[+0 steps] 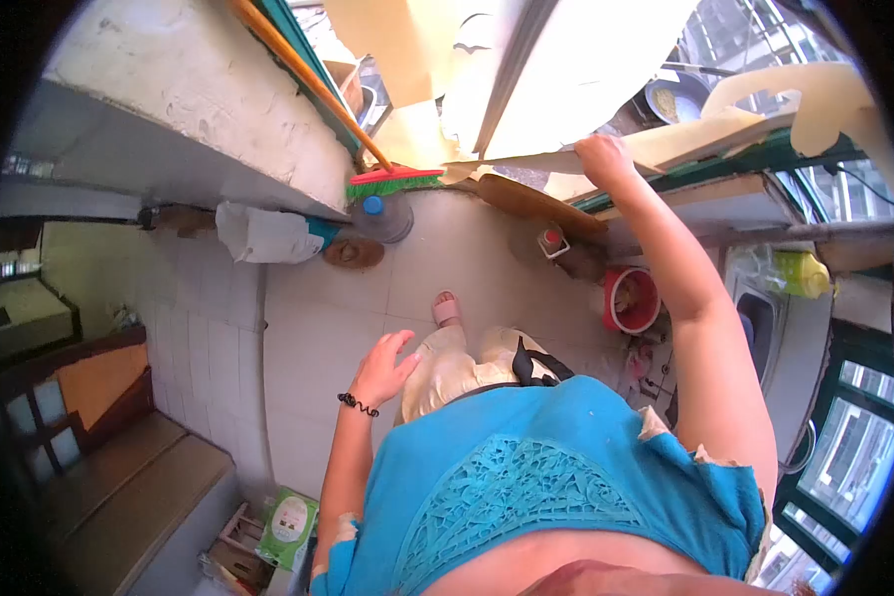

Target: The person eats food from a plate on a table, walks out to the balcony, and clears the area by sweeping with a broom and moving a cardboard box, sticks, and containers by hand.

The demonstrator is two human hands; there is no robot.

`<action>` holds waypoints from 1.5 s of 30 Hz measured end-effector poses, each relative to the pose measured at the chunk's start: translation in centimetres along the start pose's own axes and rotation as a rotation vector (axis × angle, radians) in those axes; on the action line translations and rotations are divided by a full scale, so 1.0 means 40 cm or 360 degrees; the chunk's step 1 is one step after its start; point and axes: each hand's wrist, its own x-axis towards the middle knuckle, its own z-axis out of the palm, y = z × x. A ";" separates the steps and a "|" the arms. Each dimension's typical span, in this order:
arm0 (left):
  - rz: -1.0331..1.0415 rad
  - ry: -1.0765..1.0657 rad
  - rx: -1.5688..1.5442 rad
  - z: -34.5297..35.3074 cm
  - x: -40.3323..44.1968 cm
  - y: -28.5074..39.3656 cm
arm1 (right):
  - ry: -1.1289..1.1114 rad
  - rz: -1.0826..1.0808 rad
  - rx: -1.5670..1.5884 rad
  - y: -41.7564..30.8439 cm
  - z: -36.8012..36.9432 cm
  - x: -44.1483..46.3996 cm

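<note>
My right hand [606, 161] is raised at the far side, its fingers closed in a fist at the lower edge of a large pale panel [576, 74]. What the fingers grip there is hidden; a thin grey-brown edge runs left from them. Low in front of my body, my left hand [382, 368] hangs with fingers apart and nothing in it, a black coiled band around its wrist. Left of the panel leans a broom [392, 179] with an orange handle, red head and green bristles. Beside it stands a clear jug with a blue cap [372, 207].
A red bucket [631, 300] and a bottle with a red cap [551, 238] stand on the tiled floor [328, 328] at right. A pan [675, 97] lies beyond the ledge. A yellow-green bottle [803, 273] is near the sink; a white bag [263, 233] sits left.
</note>
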 end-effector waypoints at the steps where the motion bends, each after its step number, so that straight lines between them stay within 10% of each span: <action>1: 0.0045 0.0009 0.0003 -0.003 0.012 0.002 | 0.0027 -0.0004 -0.0033 -0.017 -0.049 -0.009; 12: 0.0275 -0.0175 0.0037 0.013 0.119 0.087 | -0.0288 0.0471 0.0265 0.021 -0.290 -0.402; 25: 0.0204 -0.0457 0.0416 0.166 0.085 0.254 | -0.0779 0.1070 0.0765 0.059 0.345 -0.892; 39: -0.0239 -0.0280 0.0493 0.280 -0.104 0.282 | -0.1068 0.1188 0.0869 0.155 0.707 -0.857; 45: -0.0212 -0.0235 0.0496 0.296 -0.135 0.292 | -0.0525 0.1257 0.0727 0.224 0.570 -0.721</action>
